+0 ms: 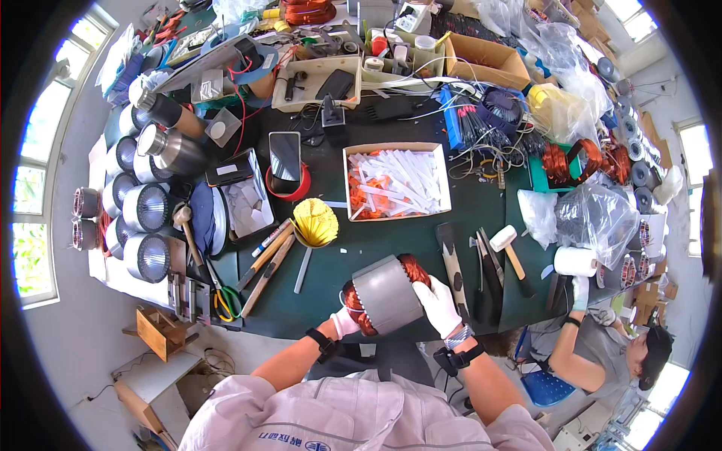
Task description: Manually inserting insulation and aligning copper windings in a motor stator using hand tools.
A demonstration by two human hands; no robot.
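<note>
A grey cylindrical motor stator (389,295) with copper-coloured windings bulging from both ends is held level over the front edge of the green table. My left hand (345,323), in a white glove, grips its left end low down; most of those fingers are hidden behind the stator. My right hand (438,304), also white-gloved, wraps around the right end, beside the copper winding (414,269). Just beyond the stator stands a cup with a bundle of yellow strips (315,222). A cardboard box of white and orange strips (396,182) lies farther back.
Wooden sticks (269,274) and green-handled scissors (226,301) lie to the left, near stacked stator cores (147,257). On the right are a white-headed mallet (508,250) and a dark wedge-shaped tool (451,263). A co-worker (602,349) sits at the right, one gloved hand near a white roll (575,261).
</note>
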